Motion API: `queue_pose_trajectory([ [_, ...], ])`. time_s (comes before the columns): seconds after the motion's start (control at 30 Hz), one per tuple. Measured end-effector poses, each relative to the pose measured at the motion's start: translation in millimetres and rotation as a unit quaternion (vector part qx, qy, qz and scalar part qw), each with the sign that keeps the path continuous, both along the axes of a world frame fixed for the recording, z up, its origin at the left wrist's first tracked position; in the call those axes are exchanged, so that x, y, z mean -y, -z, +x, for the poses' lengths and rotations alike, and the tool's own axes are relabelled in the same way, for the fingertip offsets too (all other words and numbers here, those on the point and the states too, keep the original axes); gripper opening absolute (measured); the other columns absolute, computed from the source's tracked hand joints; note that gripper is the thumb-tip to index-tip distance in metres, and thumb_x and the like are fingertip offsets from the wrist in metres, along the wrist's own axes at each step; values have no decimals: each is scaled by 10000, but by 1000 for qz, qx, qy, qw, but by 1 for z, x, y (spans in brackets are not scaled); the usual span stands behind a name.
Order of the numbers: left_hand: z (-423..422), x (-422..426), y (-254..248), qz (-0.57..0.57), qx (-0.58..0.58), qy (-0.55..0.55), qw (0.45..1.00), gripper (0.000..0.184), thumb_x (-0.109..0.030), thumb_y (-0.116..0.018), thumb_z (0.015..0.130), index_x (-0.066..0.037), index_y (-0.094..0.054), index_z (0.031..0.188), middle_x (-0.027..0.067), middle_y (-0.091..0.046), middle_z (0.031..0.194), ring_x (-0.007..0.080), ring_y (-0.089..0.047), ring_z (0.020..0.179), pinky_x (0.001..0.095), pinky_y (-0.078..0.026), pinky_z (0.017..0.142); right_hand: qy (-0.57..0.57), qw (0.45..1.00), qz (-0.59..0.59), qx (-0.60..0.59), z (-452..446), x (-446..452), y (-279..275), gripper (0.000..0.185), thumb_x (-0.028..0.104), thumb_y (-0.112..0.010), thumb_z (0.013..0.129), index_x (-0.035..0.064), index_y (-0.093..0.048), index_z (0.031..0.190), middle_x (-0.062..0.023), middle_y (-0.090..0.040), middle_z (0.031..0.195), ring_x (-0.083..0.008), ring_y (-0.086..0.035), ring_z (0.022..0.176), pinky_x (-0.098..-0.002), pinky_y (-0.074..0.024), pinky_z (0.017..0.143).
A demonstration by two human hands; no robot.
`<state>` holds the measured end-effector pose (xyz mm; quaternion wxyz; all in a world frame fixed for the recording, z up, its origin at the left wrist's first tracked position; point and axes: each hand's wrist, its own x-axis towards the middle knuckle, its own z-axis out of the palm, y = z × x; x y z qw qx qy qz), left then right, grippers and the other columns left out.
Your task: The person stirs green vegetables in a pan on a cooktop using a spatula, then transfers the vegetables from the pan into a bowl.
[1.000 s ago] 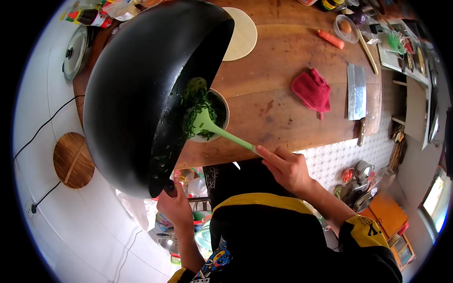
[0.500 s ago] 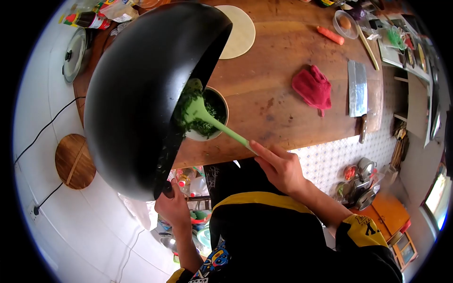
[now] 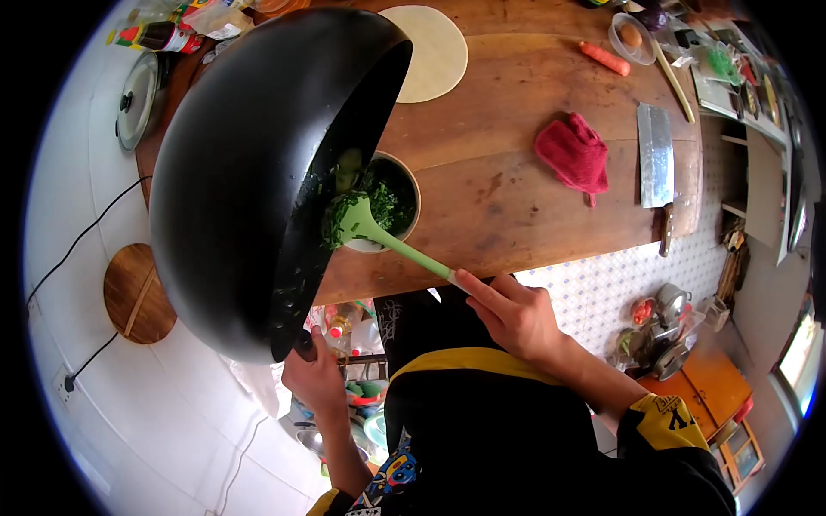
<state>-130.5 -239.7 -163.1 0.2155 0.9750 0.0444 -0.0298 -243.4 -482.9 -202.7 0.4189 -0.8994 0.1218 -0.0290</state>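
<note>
My left hand (image 3: pixel 317 374) is closed round the handle of a large black wok (image 3: pixel 232 181), which is tilted on its side over the table's left part. A bowl (image 3: pixel 418 199) sits by the wok's rim, partly hidden by it, with chopped greens (image 3: pixel 389 196) inside. My right hand (image 3: pixel 514 316) grips the handle of a light green spatula (image 3: pixel 404 248). The spatula's head lies against greens at the wok's opening, beside the bowl. More green bits cling to the wok's inner wall.
On the wooden table (image 3: pixel 482 138) are a round dough sheet (image 3: pixel 434 56), a red cloth (image 3: pixel 574 155), a cleaver (image 3: pixel 656 159), a carrot (image 3: pixel 604 58), an egg (image 3: pixel 631 35) in a clear bowl and a stick (image 3: pixel 674 83). A lidded pot (image 3: pixel 136 103) stands at the left.
The spatula's head has shifted slightly down in the view, and more of the bowl and its greens shows. The wok stays tilted, with its rim a little further left.
</note>
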Motion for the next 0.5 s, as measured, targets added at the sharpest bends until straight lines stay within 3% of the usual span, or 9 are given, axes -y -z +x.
queue_pose_trajectory([
  [0.13,1,3,-4,4,6,16,1000,161,-117,-689,875,35,-654,914,103,-613,624,211,-557,519,355,-442,545,-50,996,-69,-2,10,2,5,494,56,-744,776,122,-641,1255,-49,-522,692,-209,-547,495,-341,-456,422],
  [0.23,2,5,-9,22,-3,7,1000,156,-111,-693,871,34,-652,910,100,-614,633,207,-555,525,350,-436,544,-26,996,-81,27,1,12,19,450,102,-696,827,147,-630,1270,-27,-484,664,-192,-507,452,-336,-452,390],
  [0.43,4,-2,-9,30,-18,15,999,135,-108,-681,874,24,-659,894,105,-617,627,233,-560,528,368,-433,551,-16,997,-78,15,-15,28,18,506,86,-734,777,150,-631,1268,-31,-485,659,-200,-526,483,-346,-455,405],
  [0.5,3,-9,-1,41,23,39,998,121,-100,-681,869,19,-660,870,106,-616,623,249,-567,532,378,-437,553,1,999,-35,39,-4,18,19,512,33,-747,768,131,-640,1259,-56,-512,676,-227,-547,500,-352,-463,437],
])
